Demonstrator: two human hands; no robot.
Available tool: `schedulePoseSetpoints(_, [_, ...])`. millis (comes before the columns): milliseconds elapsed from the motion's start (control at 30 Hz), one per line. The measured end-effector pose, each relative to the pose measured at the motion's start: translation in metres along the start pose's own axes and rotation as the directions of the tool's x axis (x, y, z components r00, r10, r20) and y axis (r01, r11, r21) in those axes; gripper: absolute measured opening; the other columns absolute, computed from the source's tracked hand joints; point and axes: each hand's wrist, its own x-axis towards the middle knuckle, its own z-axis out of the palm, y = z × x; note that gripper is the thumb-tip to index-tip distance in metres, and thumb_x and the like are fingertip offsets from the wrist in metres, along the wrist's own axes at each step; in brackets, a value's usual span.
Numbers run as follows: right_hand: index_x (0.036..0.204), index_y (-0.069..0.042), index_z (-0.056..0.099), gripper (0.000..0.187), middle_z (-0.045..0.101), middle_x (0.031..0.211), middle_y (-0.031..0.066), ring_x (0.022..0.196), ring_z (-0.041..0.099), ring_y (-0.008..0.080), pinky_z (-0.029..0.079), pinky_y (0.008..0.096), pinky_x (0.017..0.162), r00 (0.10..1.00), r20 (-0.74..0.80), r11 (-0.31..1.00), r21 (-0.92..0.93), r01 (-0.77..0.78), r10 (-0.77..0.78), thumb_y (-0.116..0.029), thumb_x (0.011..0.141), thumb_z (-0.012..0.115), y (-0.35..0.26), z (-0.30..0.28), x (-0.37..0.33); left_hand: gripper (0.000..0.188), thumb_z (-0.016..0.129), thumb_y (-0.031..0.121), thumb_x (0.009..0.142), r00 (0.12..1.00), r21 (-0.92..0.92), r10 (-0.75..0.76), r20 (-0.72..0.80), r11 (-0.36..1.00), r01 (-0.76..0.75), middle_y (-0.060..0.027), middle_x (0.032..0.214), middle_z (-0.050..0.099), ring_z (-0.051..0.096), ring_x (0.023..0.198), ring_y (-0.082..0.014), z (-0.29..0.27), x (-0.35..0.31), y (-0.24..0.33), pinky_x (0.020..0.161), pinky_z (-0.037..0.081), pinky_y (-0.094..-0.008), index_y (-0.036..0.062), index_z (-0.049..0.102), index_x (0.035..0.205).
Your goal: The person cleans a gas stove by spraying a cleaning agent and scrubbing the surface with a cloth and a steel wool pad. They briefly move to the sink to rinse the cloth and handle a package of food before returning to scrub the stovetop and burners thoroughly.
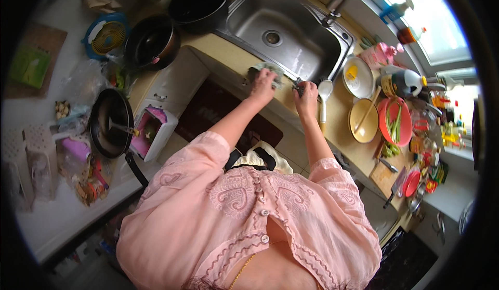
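Along the front edge of the yellowish bench [228, 57], a person's left hand [264, 86] clutches a crumpled grey-green cloth [275, 68] beside the rectangular stainless-steel sink [299, 27]; the right hand [307, 96] pinches a small dark object [298, 84], partly hidden, near a white long-handled utensil [325, 89]

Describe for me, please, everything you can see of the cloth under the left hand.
The cloth looks soft and muted grey-green, its weave too small to make out. It is crumpled, with uneven edges, at the beige counter strip along the front of the sink. The left hand covers part of it, fingers over the top.
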Motion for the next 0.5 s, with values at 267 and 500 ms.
schedulePoseSetpoints(267, [0.097, -0.007, 0.058, 0.029, 0.049, 0.114, 0.0204, 0.105, 0.046, 0.0351, 0.037, 0.0415, 0.089, 0.979, -0.042, 0.978, 0.049, 0.202, -0.2, -0.006, 0.068, 0.063, -0.018, -0.004, 0.0, 0.043, 0.066, 0.01, 0.066, 0.992, -0.115, 0.04, -0.118, 0.992, -0.054, -0.0206, 0.122, 0.042, 0.043, 0.111, -0.0345, -0.007, -0.018, -0.008, 0.094, 0.038, -0.0373, 0.0049, 0.055, 0.108])
schedulePoseSetpoints(500, [0.086, -0.007, 0.059, 0.016, 0.057, 0.077, 0.0089, 0.074, 0.052, 0.0283, 0.041, 0.0399, 0.068, 0.955, 0.091, 0.957, 0.094, 0.275, -0.284, -0.003, 0.071, 0.061, -0.045, -0.002, 0.011, 0.018, 0.062, 0.006, 0.069, 0.936, -0.325, -0.128, -0.327, 0.946, 0.016, -0.01, 0.085, 0.051, 0.052, 0.082, -0.0268, -0.059, -0.052, 0.009, 0.071, 0.041, -0.0361, 0.005, 0.048, 0.08])
